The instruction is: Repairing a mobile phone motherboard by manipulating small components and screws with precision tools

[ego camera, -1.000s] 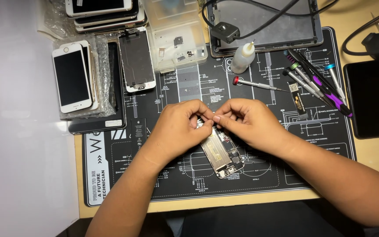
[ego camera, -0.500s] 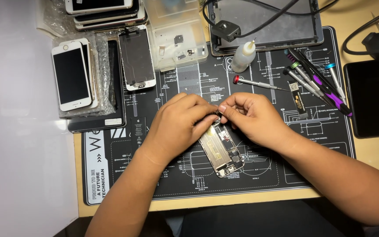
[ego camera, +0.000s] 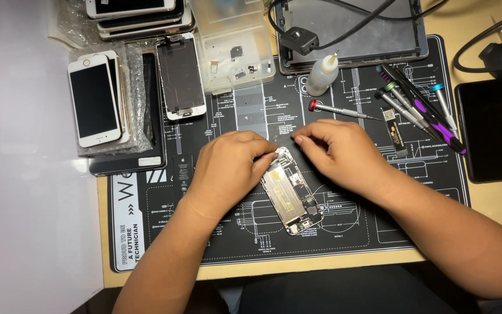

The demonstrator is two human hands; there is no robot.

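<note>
Left fingers (ego camera: 265,156): curled onto the top end of the opened phone (ego camera: 293,192), pressing its upper-left edge; grasping that end.
Right fingers (ego camera: 303,138): pinched together just beyond the phone's top corner; whether anything tiny sits between them cannot be told.
Left hand (ego camera: 228,168): resting on the mat (ego camera: 344,232), covering the phone's upper-left part.
Right hand (ego camera: 341,151): lying on the mat, just right of the phone's top.
Opened phone: flat on the mat's middle, tilted, insides facing up, lower end bare and pointing toward the near edge.
Red-capped screwdriver (ego camera: 338,109): on the mat, just beyond the right hand.
Glue bottle (ego camera: 322,74): upright near the mat's far edge.
Tool cluster (ego camera: 419,110): several drivers and a purple-handled tool, right part of the mat.
Clear parts box (ego camera: 230,46): far side, small pieces inside.
Loose screen (ego camera: 180,78): face up left of the box.
White phone (ego camera: 94,100): on bubble wrap, far left.
Black phone (ego camera: 488,129): on the counter (ego camera: 495,197), right of the mat.
</note>
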